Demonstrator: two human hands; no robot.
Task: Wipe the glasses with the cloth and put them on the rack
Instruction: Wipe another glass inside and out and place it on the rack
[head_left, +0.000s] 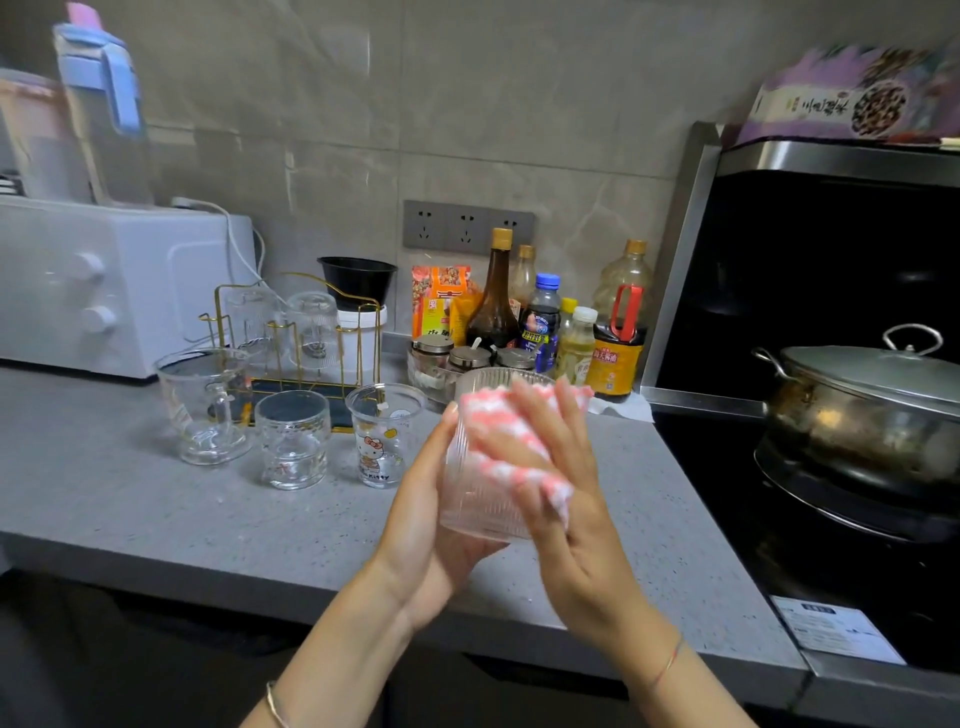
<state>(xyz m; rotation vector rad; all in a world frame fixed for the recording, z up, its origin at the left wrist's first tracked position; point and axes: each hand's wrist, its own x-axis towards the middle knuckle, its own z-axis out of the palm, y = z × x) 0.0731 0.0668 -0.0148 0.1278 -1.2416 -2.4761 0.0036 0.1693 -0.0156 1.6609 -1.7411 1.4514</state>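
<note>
- Left hand (421, 499) holds the glass (475, 512) mouth up above the table's (156, 519) front edge, its grip closed round it.
- Right hand (561, 499), fingers straight, presses the cloth (498, 415) on its side.
- Rack (291, 332) stands back-left, nearer the left hand.

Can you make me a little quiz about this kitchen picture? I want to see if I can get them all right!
1. Which hand presses the pink-and-white cloth against the ribbed glass? A) the left hand B) the right hand C) neither
2. True or false: the gold rack has no glasses on it yet.
3. How many upright glasses stand on the counter in front of the rack?

Key: 1) B. 2) False: two upturned glasses already sit on it. 3) Three.
</note>
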